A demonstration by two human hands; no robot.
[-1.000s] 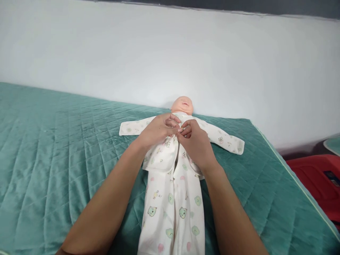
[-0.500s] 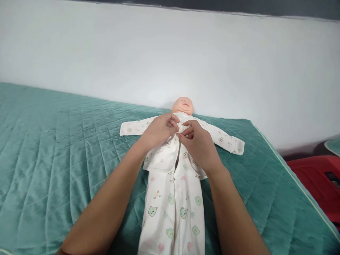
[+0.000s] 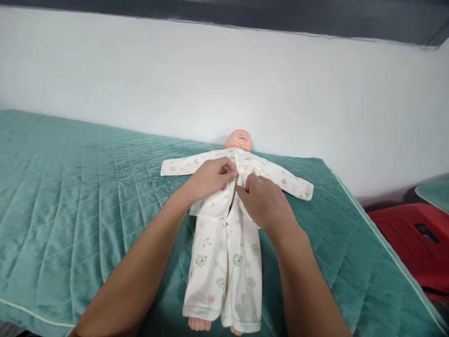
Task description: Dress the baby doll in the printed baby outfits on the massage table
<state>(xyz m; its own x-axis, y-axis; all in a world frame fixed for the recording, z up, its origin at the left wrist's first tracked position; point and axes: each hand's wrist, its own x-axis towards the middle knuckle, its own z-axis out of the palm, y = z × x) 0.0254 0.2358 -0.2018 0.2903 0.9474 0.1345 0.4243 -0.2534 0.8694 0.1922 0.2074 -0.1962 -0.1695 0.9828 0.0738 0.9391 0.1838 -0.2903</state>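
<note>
A baby doll (image 3: 239, 140) lies on its back with its head by the wall, its sleeved arms spread wide. It wears a white printed jacket (image 3: 270, 167) and matching trousers (image 3: 210, 262); its toes show below the cuffs. My left hand (image 3: 214, 177) pinches the jacket's front edge at the chest. My right hand (image 3: 261, 194) is closed on the opposite front edge, slightly lower, its fingertips partly hidden. A small button (image 3: 232, 184) shows just below my left fingertips. Beneath the hands the jacket front gapes.
A green quilted cover (image 3: 87, 196) spreads under the doll, with pale piping along its edges. A white wall (image 3: 196, 79) rises behind it. Beyond the right edge stands a red object (image 3: 407, 243), perhaps a chair.
Both hands have moved a little down the jacket front. The right hand has curled more tightly. The view has shifted, so the trouser cuffs and toes now show.
</note>
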